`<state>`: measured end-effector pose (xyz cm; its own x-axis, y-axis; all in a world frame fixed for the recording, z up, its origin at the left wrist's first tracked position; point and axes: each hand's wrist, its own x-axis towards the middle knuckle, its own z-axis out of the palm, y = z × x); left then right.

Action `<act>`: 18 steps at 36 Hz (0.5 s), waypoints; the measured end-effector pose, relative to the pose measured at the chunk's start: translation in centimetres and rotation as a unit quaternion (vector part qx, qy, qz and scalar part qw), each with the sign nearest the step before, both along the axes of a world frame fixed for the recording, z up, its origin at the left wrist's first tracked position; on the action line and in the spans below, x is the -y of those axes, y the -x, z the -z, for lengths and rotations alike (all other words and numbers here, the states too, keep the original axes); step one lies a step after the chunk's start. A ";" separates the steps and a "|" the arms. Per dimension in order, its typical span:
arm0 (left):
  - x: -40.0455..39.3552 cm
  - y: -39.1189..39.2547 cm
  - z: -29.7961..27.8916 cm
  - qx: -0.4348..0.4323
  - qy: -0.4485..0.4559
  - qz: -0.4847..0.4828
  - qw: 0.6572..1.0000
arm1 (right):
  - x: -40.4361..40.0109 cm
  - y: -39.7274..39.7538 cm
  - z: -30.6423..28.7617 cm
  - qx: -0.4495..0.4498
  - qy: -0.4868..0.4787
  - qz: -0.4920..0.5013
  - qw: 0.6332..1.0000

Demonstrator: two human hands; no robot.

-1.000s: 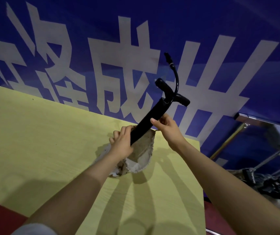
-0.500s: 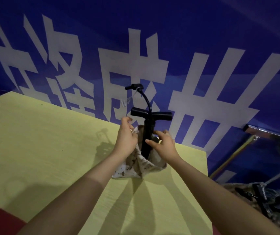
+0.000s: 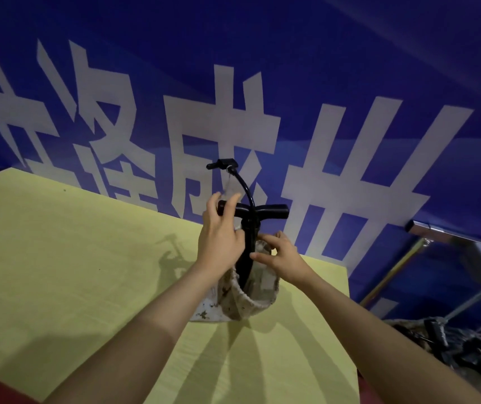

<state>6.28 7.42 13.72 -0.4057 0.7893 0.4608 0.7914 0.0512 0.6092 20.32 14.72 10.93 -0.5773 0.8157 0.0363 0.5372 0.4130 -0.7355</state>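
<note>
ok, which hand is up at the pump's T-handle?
Left hand, up over the handle; the right hand sits lower, at the rim of the cloth bag.

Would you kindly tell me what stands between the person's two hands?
The pump's black barrel stands upright between the left hand and right hand, its lower end inside the cloth bag; the head view shows it.
</note>
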 end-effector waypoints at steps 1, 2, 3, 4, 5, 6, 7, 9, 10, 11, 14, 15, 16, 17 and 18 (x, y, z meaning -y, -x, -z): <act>-0.1 -0.1 0.0 -0.018 0.009 -0.009 1.000 | 0.0 -0.1 0.0 0.002 0.004 -0.002 1.000; 0.0 -0.1 -0.1 -0.031 0.016 -0.012 0.999 | 0.1 -0.3 -0.1 0.000 0.011 -0.007 1.000; 0.0 -0.1 -0.1 -0.042 0.018 -0.011 0.999 | 0.1 -0.4 -0.3 -0.007 0.022 -0.012 1.000; 0.1 -0.1 -0.2 -0.049 0.013 -0.008 0.999 | 0.1 -0.5 -0.4 -0.019 0.034 -0.017 0.999; 0.1 -0.1 -0.3 -0.048 0.002 -0.001 0.999 | 0.1 -0.6 -0.7 -0.035 0.047 -0.020 0.998; 0.1 -0.1 -0.4 -0.032 -0.008 0.010 0.999 | 0.1 -0.8 -1.0 -0.056 0.056 -0.019 0.997; 0.0 -0.1 -0.4 0.001 -0.021 0.027 0.999 | -0.1 -0.8 -1.2 -0.080 0.063 -0.010 0.995; -0.2 -0.1 -0.6 0.068 -0.037 0.061 0.995 | -0.3 -1.2 -1.9 -0.125 0.073 0.024 0.989; -0.3 -0.2 -0.8 0.076 -0.040 0.066 0.994 | -0.5 -1.3 -2.2 -0.139 0.067 0.048 0.987; -0.4 -0.2 -0.8 0.072 -0.043 0.067 0.994 | -0.8 -1.5 -2.4 -0.148 0.056 0.073 0.985; -0.3 -0.2 -0.9 0.072 -0.039 0.076 0.994 | -1.7 -1.8 -3.2 -0.189 0.021 0.128 0.973; -0.3 -0.2 -1.0 0.071 -0.038 0.078 0.994 | -2.0 -1.9 -3.5 -0.202 0.003 0.144 0.969; -0.3 -0.1 -1.1 0.068 -0.035 0.079 0.994 | -2.2 -1.9 -4.0 -0.209 -0.019 0.157 0.965; -0.4 -0.1 -1.1 0.066 -0.031 0.079 0.994 | -2.4 -1.8 -4.5 -0.212 -0.041 0.165 0.962; -0.4 -0.1 -1.3 0.068 -0.026 0.078 0.994 | -2.5 -1.8 -5.1 -0.217 -0.058 0.165 0.960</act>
